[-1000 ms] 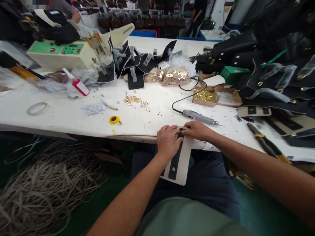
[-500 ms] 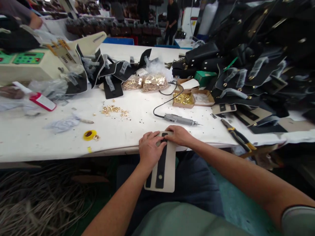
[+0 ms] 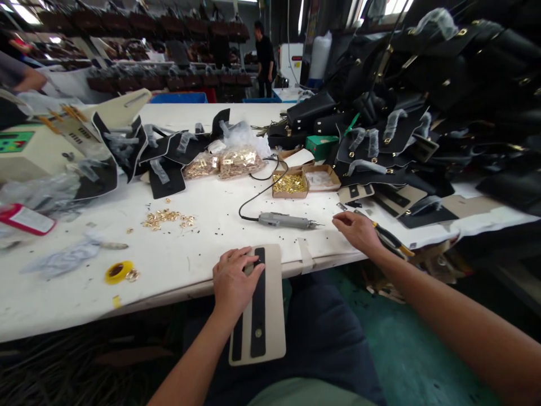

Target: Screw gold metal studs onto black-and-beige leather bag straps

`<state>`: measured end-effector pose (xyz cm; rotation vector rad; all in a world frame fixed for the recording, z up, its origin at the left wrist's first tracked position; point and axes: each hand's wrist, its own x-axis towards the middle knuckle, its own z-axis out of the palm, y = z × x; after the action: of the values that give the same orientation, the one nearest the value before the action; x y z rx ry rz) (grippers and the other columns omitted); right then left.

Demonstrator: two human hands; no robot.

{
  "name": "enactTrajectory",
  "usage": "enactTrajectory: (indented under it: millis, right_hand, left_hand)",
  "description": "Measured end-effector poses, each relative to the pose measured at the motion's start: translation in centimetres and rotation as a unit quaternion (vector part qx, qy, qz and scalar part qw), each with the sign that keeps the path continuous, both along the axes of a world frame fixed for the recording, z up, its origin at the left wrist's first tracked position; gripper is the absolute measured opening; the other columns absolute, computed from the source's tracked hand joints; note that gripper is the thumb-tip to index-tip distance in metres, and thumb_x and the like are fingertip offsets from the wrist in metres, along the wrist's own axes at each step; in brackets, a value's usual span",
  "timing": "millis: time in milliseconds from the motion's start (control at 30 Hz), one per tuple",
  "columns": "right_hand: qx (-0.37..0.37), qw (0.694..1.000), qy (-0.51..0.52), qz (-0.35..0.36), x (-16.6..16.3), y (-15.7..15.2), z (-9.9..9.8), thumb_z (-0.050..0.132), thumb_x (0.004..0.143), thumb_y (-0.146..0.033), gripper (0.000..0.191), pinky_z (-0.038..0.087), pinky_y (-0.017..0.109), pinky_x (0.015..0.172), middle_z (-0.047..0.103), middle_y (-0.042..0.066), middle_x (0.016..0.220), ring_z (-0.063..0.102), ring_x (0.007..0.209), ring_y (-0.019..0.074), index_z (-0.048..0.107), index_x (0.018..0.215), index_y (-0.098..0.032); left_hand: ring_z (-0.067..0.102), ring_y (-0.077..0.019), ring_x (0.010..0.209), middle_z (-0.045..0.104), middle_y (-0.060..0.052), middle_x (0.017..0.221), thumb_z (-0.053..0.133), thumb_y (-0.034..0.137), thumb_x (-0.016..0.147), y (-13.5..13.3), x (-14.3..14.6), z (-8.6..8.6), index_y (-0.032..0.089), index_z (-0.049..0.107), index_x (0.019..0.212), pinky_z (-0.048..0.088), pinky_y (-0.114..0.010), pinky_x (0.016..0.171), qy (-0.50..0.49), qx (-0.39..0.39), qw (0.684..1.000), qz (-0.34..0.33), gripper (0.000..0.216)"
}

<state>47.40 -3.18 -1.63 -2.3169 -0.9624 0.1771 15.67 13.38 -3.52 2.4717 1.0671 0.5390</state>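
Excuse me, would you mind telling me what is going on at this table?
A person's left hand rests on a beige panel, thumb and finger on its long dark strip. The panel overhangs the table edge. The right hand is off the panel, near the pliers; whether its fingers hold anything is unclear. A grey corded tool lies on the table.

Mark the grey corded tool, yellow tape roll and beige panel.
Grey corded tool (image 3: pixel 279 220), head view: grey body.
Yellow tape roll (image 3: pixel 125 269), head view: ring's right side.
Beige panel (image 3: pixel 274 307), head view: bare right side.
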Motion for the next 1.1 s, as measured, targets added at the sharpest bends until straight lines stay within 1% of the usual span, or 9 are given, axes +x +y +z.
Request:
enactTrajectory:
  millis: [100,267,467,567,667,767,867,1000,1100]
  right_hand:
    - [-0.032,0.999,-0.024,-0.010,3.3,0.0,-0.5,0.061,0.087,-0.035,0.027,0.049,0.035,0.080,0.075,0.008,0.090,0.066,0.084,0.0230,0.076,0.099,-0.017]
    - [-0.068,0.995,-0.069,0.002,6.4,1.5,-1.0,0.062,0.088,-0.030,0.028,0.048,0.036,0.085,0.075,0.011,0.102,0.067,0.091,0.0246,0.076,0.106,-0.015]
    - [-0.068,0.989,-0.126,0.026,8.9,6.1,0.7,0.059,0.092,-0.032,0.027,0.050,0.034,0.082,0.074,0.010,0.108,0.067,0.091,0.0238,0.076,0.108,-0.018]
    - [-0.080,0.985,-0.140,0.065,8.8,10.1,1.8,0.057,0.094,-0.034,0.027,0.050,0.031,0.083,0.074,0.007,0.111,0.067,0.094,0.0223,0.077,0.107,-0.021]
    - [-0.115,0.976,-0.143,0.114,7.6,14.7,2.1,0.059,0.094,-0.037,0.025,0.050,0.029,0.085,0.075,0.004,0.113,0.067,0.101,0.0227,0.076,0.109,-0.026]
    - [-0.171,0.965,-0.139,0.139,6.2,19.1,1.8,0.069,0.087,-0.039,0.030,0.051,0.033,0.087,0.074,0.006,0.117,0.067,0.106,0.0272,0.075,0.114,-0.027]
    - [-0.232,0.953,-0.128,0.144,5.3,22.4,1.4,0.077,0.082,-0.039,0.033,0.053,0.040,0.089,0.073,0.010,0.113,0.067,0.104,0.0293,0.074,0.110,-0.021]
    - [-0.263,0.944,-0.121,0.156,5.3,24.2,1.1,0.068,0.094,-0.041,0.029,0.054,0.045,0.092,0.071,0.008,0.111,0.067,0.102,0.0232,0.070,0.108,-0.016]
    - [-0.239,0.948,-0.125,0.167,5.6,23.7,1.1,0.068,0.094,-0.036,0.022,0.053,0.039,0.089,0.072,0.007,0.106,0.067,0.099,0.0218,0.072,0.101,-0.016]
  left_hand:
    - [0.055,-0.0316,0.124,0.071,0.001,0.128,0.071,0.036,0.084,0.1,0.0,-0.1,0.031,0.077,0.095,0.045,-0.054,0.101,-0.002,-0.002,1.000,0.000,0.013]
    - [0.055,-0.0323,0.124,0.072,0.000,0.127,0.072,0.034,0.084,0.4,-0.1,-0.6,0.031,0.077,0.094,0.045,-0.054,0.101,-0.014,0.007,1.000,0.001,0.012]
    - [0.055,-0.0327,0.124,0.072,0.000,0.126,0.073,0.035,0.082,0.7,-0.3,-1.5,0.032,0.077,0.095,0.044,-0.055,0.102,-0.024,0.010,1.000,-0.001,0.014]
    - [0.055,-0.0329,0.124,0.072,0.001,0.126,0.074,0.034,0.081,0.8,-0.4,-1.8,0.033,0.077,0.094,0.045,-0.055,0.102,-0.033,0.011,0.999,0.002,0.013]
    - [0.055,-0.0333,0.125,0.072,0.001,0.126,0.075,0.034,0.081,0.8,-0.5,-2.0,0.033,0.077,0.094,0.045,-0.056,0.102,-0.042,0.012,0.999,0.003,0.014]
    - [0.056,-0.0328,0.124,0.072,0.002,0.125,0.076,0.032,0.080,0.7,-0.6,-2.0,0.033,0.077,0.094,0.046,-0.056,0.102,-0.048,0.011,0.999,0.004,0.014]
    - [0.056,-0.0321,0.124,0.072,0.002,0.125,0.076,0.029,0.079,0.5,-0.6,-1.9,0.033,0.077,0.094,0.047,-0.056,0.102,-0.049,0.007,0.999,0.008,0.015]
    - [0.055,-0.0320,0.125,0.072,0.002,0.126,0.077,0.028,0.079,0.5,-0.5,-1.8,0.033,0.076,0.094,0.046,-0.057,0.103,-0.044,0.000,0.999,0.011,0.016]
    - [0.055,-0.0318,0.125,0.071,0.001,0.126,0.077,0.028,0.079,0.6,-0.5,-1.8,0.033,0.076,0.094,0.045,-0.056,0.103,-0.044,-0.003,0.999,0.009,0.016]
